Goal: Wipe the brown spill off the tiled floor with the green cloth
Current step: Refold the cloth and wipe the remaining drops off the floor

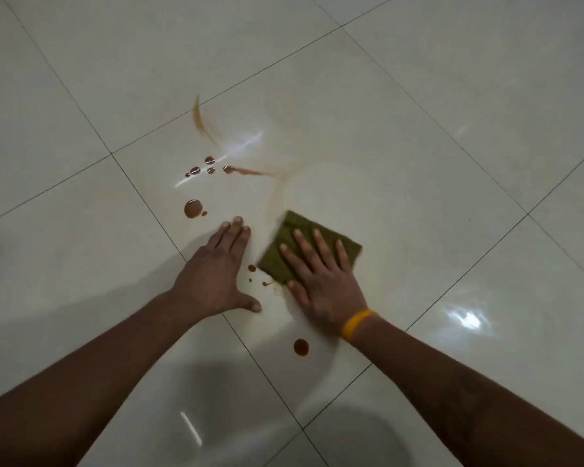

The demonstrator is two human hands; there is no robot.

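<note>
While the right hand (321, 281) lies flat on the green cloth (309, 249), its fingers (321, 246) straight and spread and pressing the cloth onto the tiled floor (452, 129), the left hand (216, 274) rests palm down on the bare tile just beside it, fingers straight and held close together with the thumb out to the side. Brown drops of the spill (193, 208) sit on the floor beyond the left hand, more lie between the two hands and near the right wrist with its yellow wristband (356, 324), and thin brown smears curve away beyond the cloth
</note>
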